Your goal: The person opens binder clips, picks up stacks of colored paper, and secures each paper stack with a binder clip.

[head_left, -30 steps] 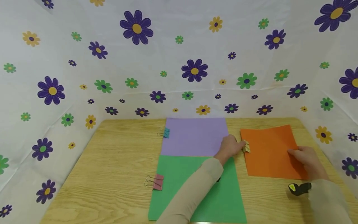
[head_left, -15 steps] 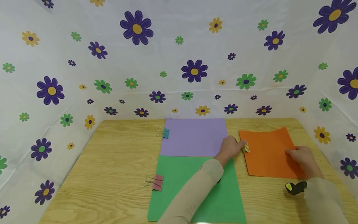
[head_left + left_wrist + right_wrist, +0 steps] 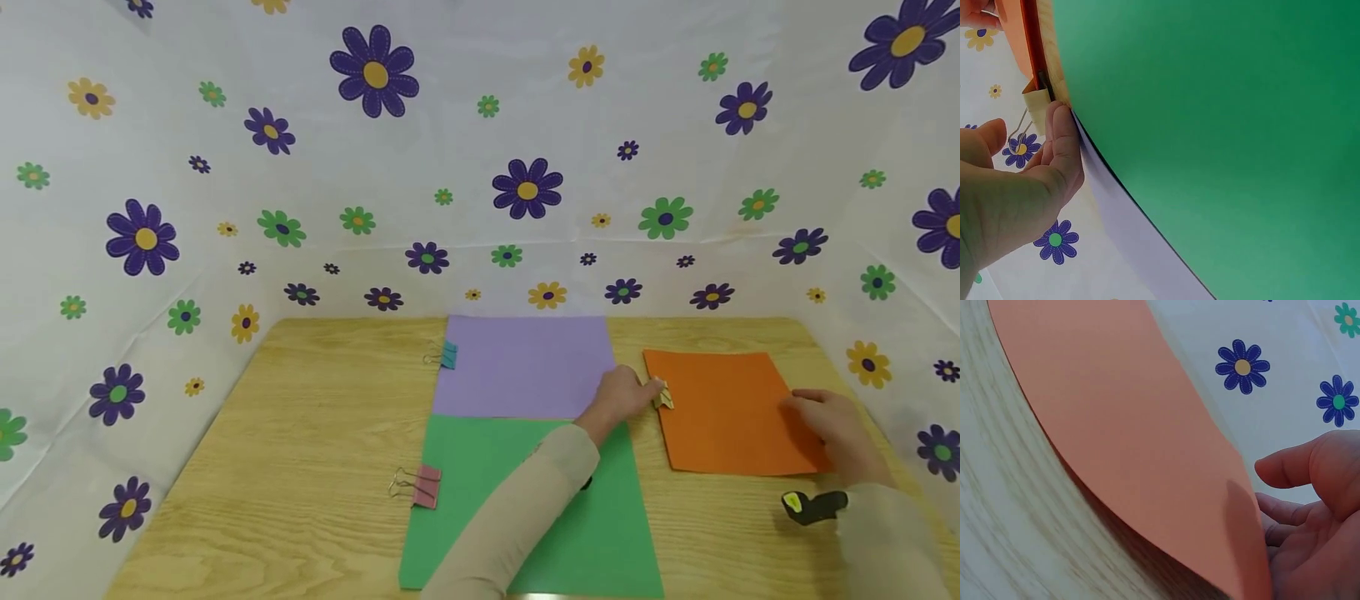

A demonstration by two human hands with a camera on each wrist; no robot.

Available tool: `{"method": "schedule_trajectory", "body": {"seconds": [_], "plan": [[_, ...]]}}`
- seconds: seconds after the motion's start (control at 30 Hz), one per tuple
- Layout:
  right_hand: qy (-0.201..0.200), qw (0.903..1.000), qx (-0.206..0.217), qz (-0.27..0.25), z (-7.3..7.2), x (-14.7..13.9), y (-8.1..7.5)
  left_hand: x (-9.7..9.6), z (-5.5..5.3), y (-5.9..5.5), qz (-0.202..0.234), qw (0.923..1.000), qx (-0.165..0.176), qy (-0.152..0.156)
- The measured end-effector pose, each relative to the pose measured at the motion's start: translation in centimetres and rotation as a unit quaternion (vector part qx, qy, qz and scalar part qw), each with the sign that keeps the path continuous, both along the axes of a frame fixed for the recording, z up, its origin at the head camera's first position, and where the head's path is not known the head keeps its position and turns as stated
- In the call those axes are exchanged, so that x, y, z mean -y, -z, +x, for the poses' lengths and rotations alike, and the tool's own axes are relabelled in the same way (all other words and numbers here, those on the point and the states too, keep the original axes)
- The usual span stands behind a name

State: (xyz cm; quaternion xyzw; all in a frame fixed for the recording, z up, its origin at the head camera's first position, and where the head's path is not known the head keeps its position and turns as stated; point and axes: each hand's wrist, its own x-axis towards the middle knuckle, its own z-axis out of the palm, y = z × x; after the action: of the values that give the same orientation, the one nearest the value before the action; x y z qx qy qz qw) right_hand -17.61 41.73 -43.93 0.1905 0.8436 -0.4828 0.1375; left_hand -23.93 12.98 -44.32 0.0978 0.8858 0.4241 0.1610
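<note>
Orange paper [image 3: 727, 417] lies at the right of the wooden table, with a pale gold binder clip [image 3: 663, 395] on its left edge. My left hand [image 3: 621, 393] is at this clip, its fingertips right beside the clip body. In the left wrist view, the clip's wire handle [image 3: 1017, 140] shows between thumb and fingers, which stand apart. My right hand [image 3: 832, 425] is at the paper's right edge. The right wrist view shows its thumb [image 3: 1285, 469] lifted off the paper and its fingers partly hidden behind the edge.
Purple paper [image 3: 517, 367] with a teal binder clip [image 3: 447, 355] lies behind green paper [image 3: 600, 533] with a pink binder clip [image 3: 427, 486]. My left forearm crosses the green paper. A flowered white cloth [image 3: 450, 150] surrounds the table [image 3: 322, 433].
The right thumb has come off the orange paper, and the hand has shifted slightly right. The paper's raised far right corner has settled lower. My left hand stays at the gold binder clip.
</note>
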Motion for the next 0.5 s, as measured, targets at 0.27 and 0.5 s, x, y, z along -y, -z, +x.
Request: {"method": "schedule_trajectory", "body": {"seconds": [0.27,0.5], "plan": [[-0.011,0.9992,-0.009,0.038,0.4,-0.5,-0.2,0.9,0.5,-0.7,0.011,0.9998,0.016,0.000],[-0.018,0.9988,-0.015,0.043,1.1,-1.4,-0.3,2.0,0.3,-1.2,0.029,0.9988,0.032,-0.023]]}}
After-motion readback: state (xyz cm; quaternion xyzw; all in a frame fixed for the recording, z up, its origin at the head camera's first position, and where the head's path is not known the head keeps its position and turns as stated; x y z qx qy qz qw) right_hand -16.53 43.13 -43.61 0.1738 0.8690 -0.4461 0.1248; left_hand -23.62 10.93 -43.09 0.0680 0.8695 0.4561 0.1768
